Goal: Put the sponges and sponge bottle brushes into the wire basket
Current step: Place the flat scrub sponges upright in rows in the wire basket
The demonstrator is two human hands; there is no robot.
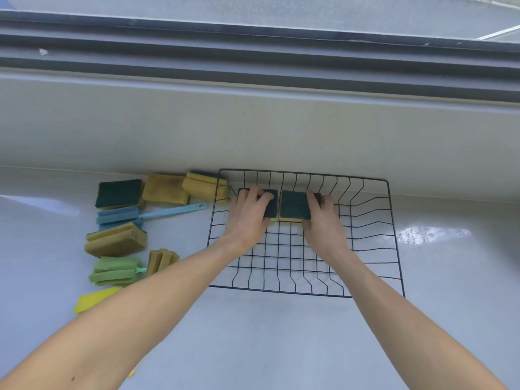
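Note:
A black wire basket (394, 237) stands on the pale counter against the back wall. Inside its far part lie two yellow sponges with dark green tops, side by side. My left hand (247, 218) grips the left sponge (271, 209). My right hand (323, 223) grips the right sponge (294, 205). Left of the basket lie several more sponges (164, 189), a blue sponge bottle brush (168, 211) and a green sponge bottle brush (115, 270). A yellow sponge (92, 301) is partly hidden by my left forearm.
The counter (281, 333) meets a low beige wall with a dark window frame (253, 52) above it. A bright reflection (430, 233) lies on the counter right of the basket.

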